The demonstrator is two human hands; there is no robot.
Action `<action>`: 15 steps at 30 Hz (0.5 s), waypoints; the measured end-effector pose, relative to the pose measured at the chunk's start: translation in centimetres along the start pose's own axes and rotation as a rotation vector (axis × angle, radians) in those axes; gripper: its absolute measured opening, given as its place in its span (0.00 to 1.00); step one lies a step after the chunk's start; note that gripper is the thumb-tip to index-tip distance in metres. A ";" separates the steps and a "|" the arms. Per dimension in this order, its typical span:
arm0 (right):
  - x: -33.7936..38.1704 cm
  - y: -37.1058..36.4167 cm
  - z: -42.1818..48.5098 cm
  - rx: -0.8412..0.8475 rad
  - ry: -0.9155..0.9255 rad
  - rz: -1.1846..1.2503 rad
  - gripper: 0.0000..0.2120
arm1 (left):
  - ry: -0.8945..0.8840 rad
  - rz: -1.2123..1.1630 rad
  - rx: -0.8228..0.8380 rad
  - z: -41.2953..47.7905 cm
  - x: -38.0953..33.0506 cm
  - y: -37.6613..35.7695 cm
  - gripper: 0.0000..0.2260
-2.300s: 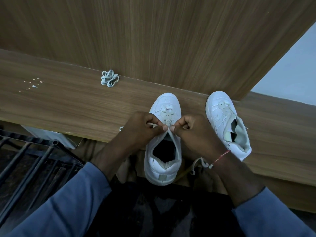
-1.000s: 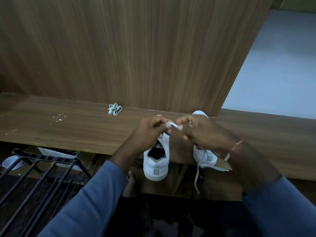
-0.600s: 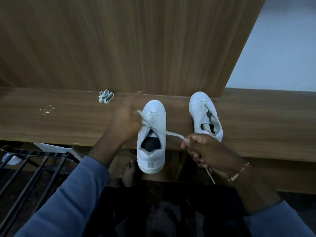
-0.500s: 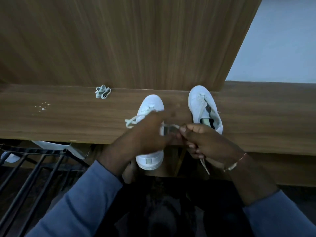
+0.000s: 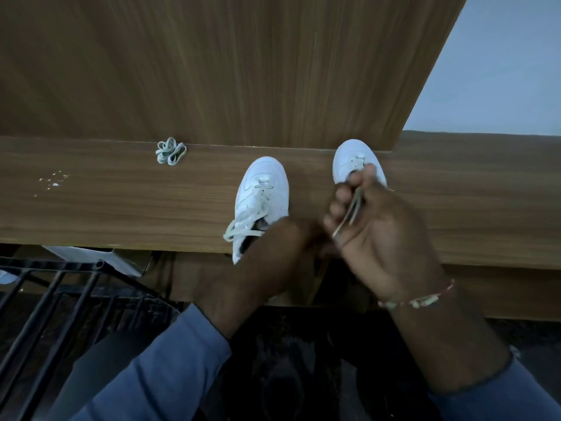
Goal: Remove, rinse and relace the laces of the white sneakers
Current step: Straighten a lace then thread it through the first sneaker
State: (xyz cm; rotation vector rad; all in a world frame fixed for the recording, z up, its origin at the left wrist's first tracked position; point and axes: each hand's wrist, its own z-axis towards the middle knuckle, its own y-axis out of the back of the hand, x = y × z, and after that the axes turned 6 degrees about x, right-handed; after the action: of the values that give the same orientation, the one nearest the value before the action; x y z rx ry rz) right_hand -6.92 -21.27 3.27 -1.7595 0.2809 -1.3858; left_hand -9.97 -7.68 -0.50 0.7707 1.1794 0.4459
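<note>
Above the ledge — right hand grips lace

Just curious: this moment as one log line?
right hand grips lace | left hand beside it, grip hidden | loose lace bundled on ledge

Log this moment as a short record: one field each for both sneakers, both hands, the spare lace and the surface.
left sneaker: partly laced, loose loops at its left side
right sneaker: toe showing, rest behind the right hand
left hand: over the left sneaker's heel end, fingers hidden
right hand: palm toward the camera, grips lace strands
bundled lace: lies apart, near the back panel
shelf: wooden, bears both sneakers
</note>
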 end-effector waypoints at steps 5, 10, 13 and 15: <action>-1.7 3.0 1.3 -0.108 0.205 -1.423 0.15 | 0.122 0.051 0.011 -0.6 1.2 1.5 0.09; -3.0 1.4 -1.9 0.290 -0.518 -0.780 0.18 | 0.285 0.120 -0.171 -0.4 5.0 4.6 0.14; -2.8 -2.3 -2.0 0.420 -0.442 -0.153 0.15 | 0.244 -0.033 -0.084 -0.5 3.8 2.6 0.06; -2.8 -3.7 -0.4 0.239 -0.085 -0.081 0.16 | 0.166 -0.065 -0.092 -0.2 2.3 0.8 0.07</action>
State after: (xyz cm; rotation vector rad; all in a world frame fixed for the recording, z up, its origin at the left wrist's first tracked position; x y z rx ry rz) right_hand -9.48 -17.46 4.02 -1.6399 -0.0033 -1.3379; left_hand -9.33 -5.51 -1.50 0.6231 1.3258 0.5138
